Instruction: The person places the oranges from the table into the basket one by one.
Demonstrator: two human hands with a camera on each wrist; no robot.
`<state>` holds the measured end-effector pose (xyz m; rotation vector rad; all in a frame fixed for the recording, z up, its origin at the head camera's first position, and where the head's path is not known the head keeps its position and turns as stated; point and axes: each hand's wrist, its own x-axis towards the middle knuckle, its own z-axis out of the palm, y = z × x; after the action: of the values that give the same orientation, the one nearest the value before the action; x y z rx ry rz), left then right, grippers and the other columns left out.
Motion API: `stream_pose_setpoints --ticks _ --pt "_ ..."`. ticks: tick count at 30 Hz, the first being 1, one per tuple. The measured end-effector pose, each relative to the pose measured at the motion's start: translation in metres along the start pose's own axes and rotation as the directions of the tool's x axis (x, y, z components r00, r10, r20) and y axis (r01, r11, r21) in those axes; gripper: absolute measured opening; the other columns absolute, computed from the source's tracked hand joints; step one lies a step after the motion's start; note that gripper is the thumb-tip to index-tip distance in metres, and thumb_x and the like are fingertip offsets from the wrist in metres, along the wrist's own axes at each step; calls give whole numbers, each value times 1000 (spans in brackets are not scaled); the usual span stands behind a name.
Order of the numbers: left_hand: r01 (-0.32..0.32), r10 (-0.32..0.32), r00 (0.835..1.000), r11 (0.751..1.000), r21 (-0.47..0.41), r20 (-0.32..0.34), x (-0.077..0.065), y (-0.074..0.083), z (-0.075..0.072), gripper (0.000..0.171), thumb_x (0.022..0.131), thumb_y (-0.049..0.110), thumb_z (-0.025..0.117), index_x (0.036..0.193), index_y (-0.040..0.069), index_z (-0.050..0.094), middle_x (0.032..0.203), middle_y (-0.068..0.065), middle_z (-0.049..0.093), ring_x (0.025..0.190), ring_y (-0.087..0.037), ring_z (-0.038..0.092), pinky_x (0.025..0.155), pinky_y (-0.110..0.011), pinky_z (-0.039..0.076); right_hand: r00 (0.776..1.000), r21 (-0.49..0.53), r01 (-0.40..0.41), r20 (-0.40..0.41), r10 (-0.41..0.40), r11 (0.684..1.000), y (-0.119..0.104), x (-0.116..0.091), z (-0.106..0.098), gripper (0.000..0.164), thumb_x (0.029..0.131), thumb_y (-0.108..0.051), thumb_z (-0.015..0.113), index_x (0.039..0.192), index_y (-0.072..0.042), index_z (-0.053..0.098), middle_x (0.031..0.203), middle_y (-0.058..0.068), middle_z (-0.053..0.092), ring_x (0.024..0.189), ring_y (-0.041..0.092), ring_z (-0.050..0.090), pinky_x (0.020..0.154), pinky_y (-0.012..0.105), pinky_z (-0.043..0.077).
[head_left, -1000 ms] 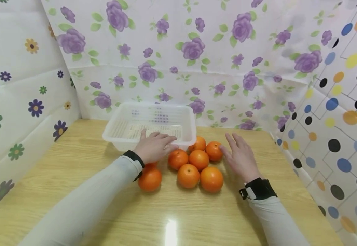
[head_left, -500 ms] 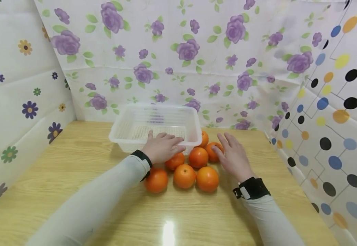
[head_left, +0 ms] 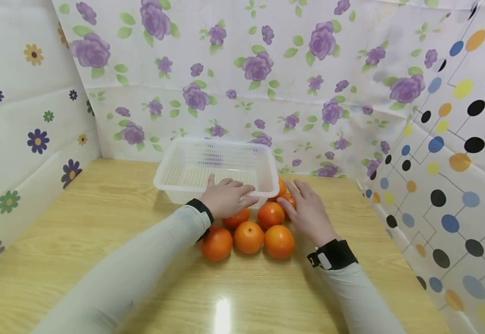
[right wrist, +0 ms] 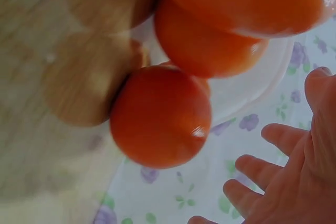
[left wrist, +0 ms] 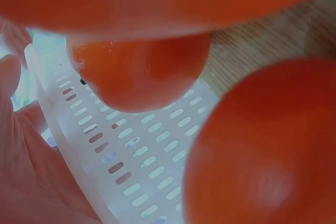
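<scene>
Several oranges sit bunched on the table. Three line the front: a left orange (head_left: 217, 243), a middle orange (head_left: 248, 237) and a right orange (head_left: 279, 241). Behind them lie more, including an orange (head_left: 271, 215) near the basket. My left hand (head_left: 229, 198) reaches palm down over the front rim of a white plastic basket (head_left: 171, 191), fingers extended, with oranges below its palm and wrist. To the right of the bunch my right hand (head_left: 309, 214) has its fingers spread, thumb overlapping a rear orange (head_left: 288, 200). In the right wrist view those fingers (right wrist: 257, 171) are around nothing.
The basket's slotted wall (left wrist: 139, 150) stands close behind the oranges. A wooden table (head_left: 100, 213) carries everything. Floral cloth (head_left: 234, 69) hangs at the back, with a flowered cloth (head_left: 25, 120) on the left and a dotted cloth (head_left: 455, 185) on the right.
The basket and my left hand have shifted right. My right hand has moved left toward the bunch, and the front oranges now stand closer together. The head view has shifted slightly.
</scene>
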<state>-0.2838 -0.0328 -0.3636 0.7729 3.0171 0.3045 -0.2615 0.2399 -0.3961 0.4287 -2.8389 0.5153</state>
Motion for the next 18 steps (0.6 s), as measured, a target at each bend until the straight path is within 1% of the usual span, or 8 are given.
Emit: stream_pose_setpoints --ticks 3,6,9,12,15,18 --pt "1 -1 1000 1000 12 5 0 0 1 66 113 71 34 164 34 53 166 -1 55 157 -38 41 126 -82 7 999 0 31 -9 -31 1000 -7 6 3 70 116 -48 54 172 -10 37 176 25 30 164 47 23 132 67 16" --pt "4 -4 1000 1000 8 17 1 -1 3 66 114 70 35 165 34 53 166 -3 54 158 -38 40 126 -82 6 999 3 49 1 -49 999 -14 9 4 70 116 -48 54 173 -12 35 176 25 30 165 47 21 132 67 16" --pt "9 -10 999 1000 5 33 3 -1 5 68 113 72 33 166 33 51 168 -3 52 159 -38 38 126 -82 4 998 1 52 29 -52 999 -22 11 4 71 116 -50 53 174 -14 35 176 23 32 165 46 20 132 69 14" --pt "12 -12 999 1000 -4 35 4 0 3 69 113 73 33 167 33 50 169 -3 51 159 -38 38 126 -82 4 996 -14 58 63 -57 998 -28 11 3 72 115 -53 54 173 -14 36 176 21 34 165 46 20 131 71 12" --pt "1 0 1000 999 -32 13 1 -1 -1 68 113 71 35 167 31 50 169 -5 50 160 -37 36 127 -81 3 993 -34 86 82 -83 996 -33 9 0 72 114 -53 55 172 -13 39 175 20 36 165 45 22 131 73 13" --pt "-22 20 999 998 -56 -32 -6 -3 -9 66 114 68 37 167 30 50 170 -7 48 162 -37 33 128 -80 4 988 -49 129 88 -125 990 -38 9 -4 70 114 -51 58 170 -12 43 174 20 40 164 44 25 130 74 16"
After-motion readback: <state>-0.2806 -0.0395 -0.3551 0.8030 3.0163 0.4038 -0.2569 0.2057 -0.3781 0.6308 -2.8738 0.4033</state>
